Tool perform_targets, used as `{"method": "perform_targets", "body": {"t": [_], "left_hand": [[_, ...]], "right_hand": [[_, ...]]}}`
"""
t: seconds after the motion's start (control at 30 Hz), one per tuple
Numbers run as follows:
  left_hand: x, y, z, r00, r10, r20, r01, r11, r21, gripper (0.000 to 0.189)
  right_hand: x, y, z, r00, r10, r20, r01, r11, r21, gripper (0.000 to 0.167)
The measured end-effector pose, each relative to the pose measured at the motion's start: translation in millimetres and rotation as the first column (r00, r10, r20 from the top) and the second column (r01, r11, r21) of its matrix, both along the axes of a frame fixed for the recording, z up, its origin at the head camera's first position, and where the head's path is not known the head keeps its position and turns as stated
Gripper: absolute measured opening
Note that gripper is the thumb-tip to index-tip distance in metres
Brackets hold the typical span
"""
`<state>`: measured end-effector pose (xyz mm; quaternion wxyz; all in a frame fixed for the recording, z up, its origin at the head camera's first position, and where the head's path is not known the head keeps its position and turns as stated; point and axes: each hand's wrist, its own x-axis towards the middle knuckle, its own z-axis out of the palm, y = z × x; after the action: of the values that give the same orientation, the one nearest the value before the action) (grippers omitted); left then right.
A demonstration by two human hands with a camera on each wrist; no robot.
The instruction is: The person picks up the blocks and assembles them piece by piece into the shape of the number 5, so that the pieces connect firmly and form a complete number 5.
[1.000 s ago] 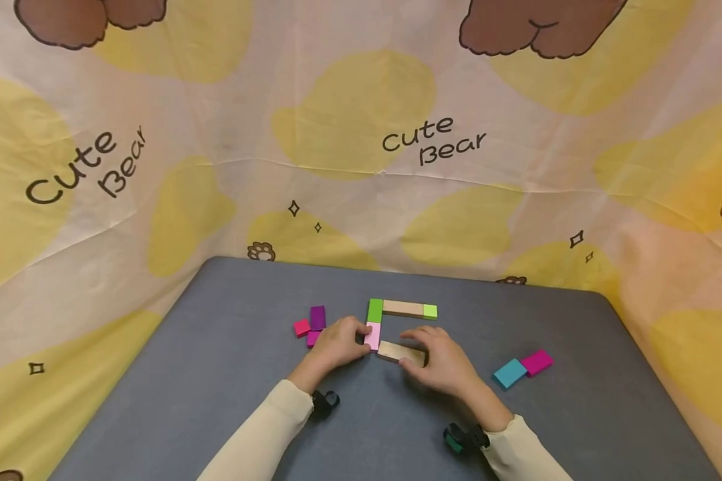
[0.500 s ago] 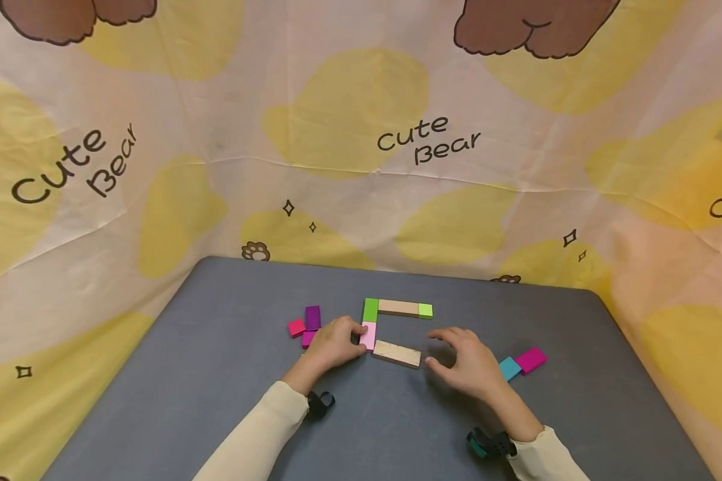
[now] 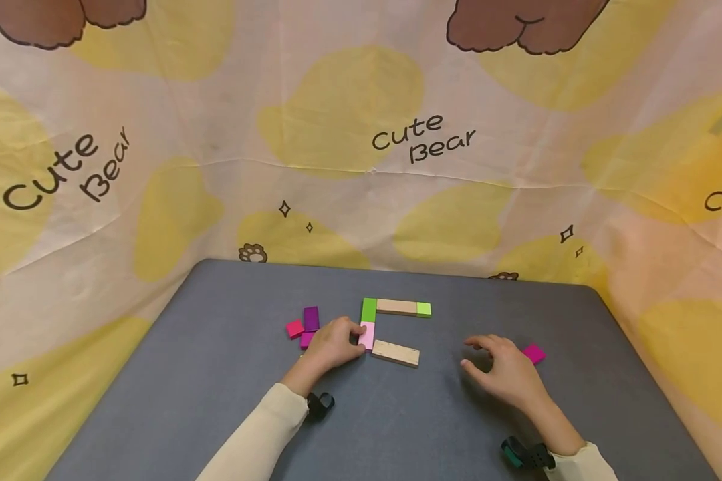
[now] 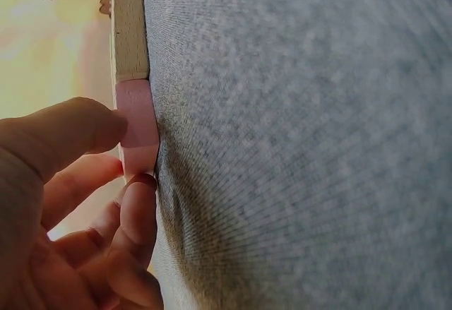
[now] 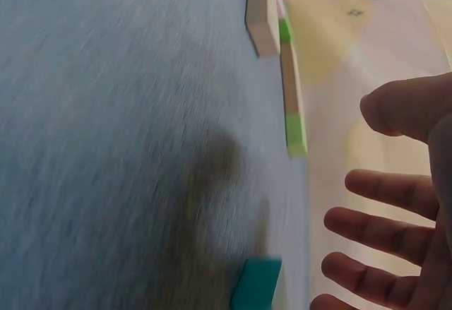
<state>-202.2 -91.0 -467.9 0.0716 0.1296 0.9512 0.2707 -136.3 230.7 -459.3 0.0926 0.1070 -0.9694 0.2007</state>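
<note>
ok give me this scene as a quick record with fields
left hand: holds pink block
right hand: holds nothing
far row: green block, far wooden block, lime block
near wooden block: beside pink block
left group: purple block, red block, magenta block
by right hand: teal block, second magenta block
surface: grey table
backdrop: printed cloth

Black lettering reading "Cute Bear" [image 3: 424, 137] repeats across the patterned cloth [image 3: 331, 107].

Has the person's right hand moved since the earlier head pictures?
Yes: against the nearer beige wooden block, the bare right hand has moved rightward, away from it and toward the rightmost flat magenta block.
</note>
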Motion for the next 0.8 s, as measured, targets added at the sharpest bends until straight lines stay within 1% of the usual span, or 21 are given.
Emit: {"method": "perform_targets", "body": {"t": [0.13,0.3,0.47,0.63,0.8], "left_hand": [[-0.3,0.7,-1.4,1.0,0.002,-0.001,-0.002,1.0,0.001,0.039],[-0.5,0.9,-2.0,1.0,0.011,0.001,-0.011,1.0,-0.002,0.039],[0.0,-0.6,-3.8,1.0,0.012,0.0,-0.012,1.0,0.0,0.039],[-0.6,-0.2,-5.2,1.0,0.002,-0.004,-0.002,1.0,0.0,0.041],[-0.9,-1.2,-5.2,1.0,0.014,0.012,-0.014,1.0,0.001,0.041]], "right_hand": [[3.9,15.1,-2.3,0.999,-0.045,0.014,0.045,0.999,0.003,0.035],[5.9,28.1,-4.4,0.994,-0.102,0.043,0.101,0.995,0.003,0.04],[6.5,35.0,-4.7,0.986,-0.145,0.079,0.142,0.989,0.05,0.046],[8.5,40.7,-6.7,0.98,-0.16,0.116,0.151,0.985,0.084,0.051],[8.2,43.7,-9.8,0.983,-0.152,0.1,0.145,0.987,0.075,0.05]]}}
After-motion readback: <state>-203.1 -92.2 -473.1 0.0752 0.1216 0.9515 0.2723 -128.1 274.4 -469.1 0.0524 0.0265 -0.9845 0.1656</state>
